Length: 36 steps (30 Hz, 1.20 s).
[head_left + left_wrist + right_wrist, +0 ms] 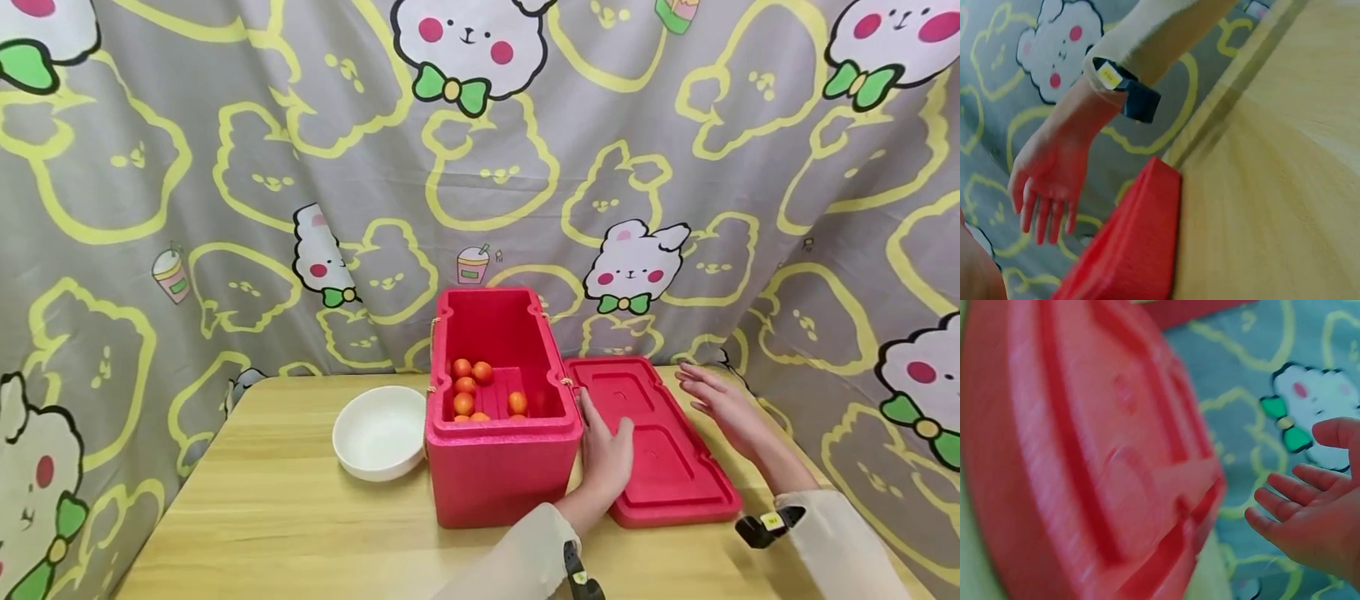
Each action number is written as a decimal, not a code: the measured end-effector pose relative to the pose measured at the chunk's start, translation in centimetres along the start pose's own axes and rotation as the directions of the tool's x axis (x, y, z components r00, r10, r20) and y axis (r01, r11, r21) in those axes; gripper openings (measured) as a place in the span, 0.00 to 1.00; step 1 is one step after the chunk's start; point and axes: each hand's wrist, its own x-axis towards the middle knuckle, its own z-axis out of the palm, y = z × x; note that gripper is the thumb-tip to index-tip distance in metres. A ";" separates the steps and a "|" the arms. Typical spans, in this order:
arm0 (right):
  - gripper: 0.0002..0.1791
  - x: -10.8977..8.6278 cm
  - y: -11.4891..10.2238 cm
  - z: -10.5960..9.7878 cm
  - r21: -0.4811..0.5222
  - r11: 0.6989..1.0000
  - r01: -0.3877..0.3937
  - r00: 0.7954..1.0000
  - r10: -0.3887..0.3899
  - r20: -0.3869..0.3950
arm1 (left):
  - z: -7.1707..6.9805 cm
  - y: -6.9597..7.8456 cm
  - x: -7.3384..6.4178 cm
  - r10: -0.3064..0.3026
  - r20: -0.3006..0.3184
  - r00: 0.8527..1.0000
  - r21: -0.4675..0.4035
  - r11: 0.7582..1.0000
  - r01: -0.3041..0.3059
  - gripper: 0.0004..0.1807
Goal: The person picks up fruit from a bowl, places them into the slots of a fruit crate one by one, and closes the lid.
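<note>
A red foam box (504, 475) stands uncovered at the middle of the table, with several small orange-red cherry tomatoes (464, 386) on its floor. Its red lid (660, 442) lies flat to the right, recessed side up. Between box and lid is my left hand (606, 454), thumb apart, fingertips right at the box's right wall. Beyond the lid's right edge hovers my right hand (723, 408), its fingers extended and nothing in them. The right wrist view shows that hand's spread fingers (1282, 494) beside the lid (1129, 450).
Left of the box sits a white bowl (381, 433), close against its wall. A wooden table (300, 517) bears everything. Behind and at both sides hangs a grey curtain (375, 183) with cartoon rabbits.
</note>
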 end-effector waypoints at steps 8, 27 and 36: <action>0.39 0.5 2.6 0.0 -0.113 0.979 -0.170 0.981 0.179 0.073 | 0.5 -3.1 1.5 0.074 -0.076 0.994 0.002 0.997 -0.074 0.46; 0.41 -0.3 4.9 -0.2 -0.188 0.956 -0.227 0.949 0.260 0.176 | 0.8 -5.4 1.9 0.063 -0.066 0.996 0.351 0.936 -0.036 0.34; 0.40 -0.7 4.4 -0.2 -0.179 0.958 -0.225 0.946 0.258 0.194 | 1.1 -4.9 1.6 0.088 -0.065 0.994 0.390 0.919 -0.056 0.34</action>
